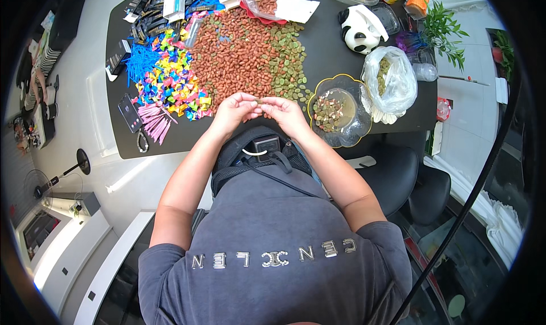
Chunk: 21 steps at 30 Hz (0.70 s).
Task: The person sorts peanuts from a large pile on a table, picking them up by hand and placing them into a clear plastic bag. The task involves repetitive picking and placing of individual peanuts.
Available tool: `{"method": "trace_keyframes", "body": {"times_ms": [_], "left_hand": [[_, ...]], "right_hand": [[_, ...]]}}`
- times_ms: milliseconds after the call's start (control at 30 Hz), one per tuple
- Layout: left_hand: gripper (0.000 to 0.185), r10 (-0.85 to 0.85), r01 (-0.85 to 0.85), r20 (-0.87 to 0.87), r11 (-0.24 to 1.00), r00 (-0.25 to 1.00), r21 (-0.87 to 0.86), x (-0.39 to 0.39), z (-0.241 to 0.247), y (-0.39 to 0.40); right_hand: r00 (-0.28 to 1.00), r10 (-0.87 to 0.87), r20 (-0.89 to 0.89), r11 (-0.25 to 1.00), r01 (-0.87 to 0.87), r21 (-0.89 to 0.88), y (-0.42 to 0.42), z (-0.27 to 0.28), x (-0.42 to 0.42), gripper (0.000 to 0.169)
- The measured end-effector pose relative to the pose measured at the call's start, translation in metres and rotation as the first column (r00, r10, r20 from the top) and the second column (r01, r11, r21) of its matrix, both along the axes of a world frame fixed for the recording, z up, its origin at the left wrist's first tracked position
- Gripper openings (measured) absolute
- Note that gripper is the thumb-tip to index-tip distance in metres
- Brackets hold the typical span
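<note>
My left hand and my right hand meet at the table's front edge. Their fingertips pinch a small brownish-green bean, partly covered by the fingers. Just beyond lies a wide heap of red-skinned peanuts. Flat green broad beans are spread along its right side. Right of my right hand stands a clear scalloped bowl with a gold rim. Inside it is a mix of greenish-brown beans or skins and pale pieces.
Left are wrapped candies, blue sticks, pink sticks, black sachets and a phone. Right are a plastic bag of beans, a panda-shaped container and a plant. Black chairs stand below.
</note>
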State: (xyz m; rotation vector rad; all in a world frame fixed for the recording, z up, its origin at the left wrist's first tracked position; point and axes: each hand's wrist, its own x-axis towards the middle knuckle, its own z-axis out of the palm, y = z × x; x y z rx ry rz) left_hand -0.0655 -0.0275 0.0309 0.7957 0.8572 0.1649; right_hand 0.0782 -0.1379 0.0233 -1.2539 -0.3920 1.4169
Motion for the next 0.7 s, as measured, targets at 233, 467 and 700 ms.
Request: {"method": "trace_keyframes", "body": {"times_ms": [233,467,700], "left_hand": [[0.011,-0.149,0.153,-0.036,0.973,0.988,0.171,0.009,-0.001,0.002],[0.010,-0.463,0.463,-0.089,0.817,0.882,0.344,0.027,-0.015,0.010],[0.019,-0.435,0.584,-0.390,0.630,0.812,0.513,0.027,-0.048,0.022]], "right_hand": [[0.962,0.077,0.263,0.997,-0.068,-0.044,0.002,0.013,0.011,0.016],[0.941,0.118,0.318,0.990,-0.087,-0.111,-0.017,-0.010,0.026,0.014],[0.869,-0.162,0.467,0.938,0.283,-0.202,-0.097,-0.078,0.108,0.018]]}}
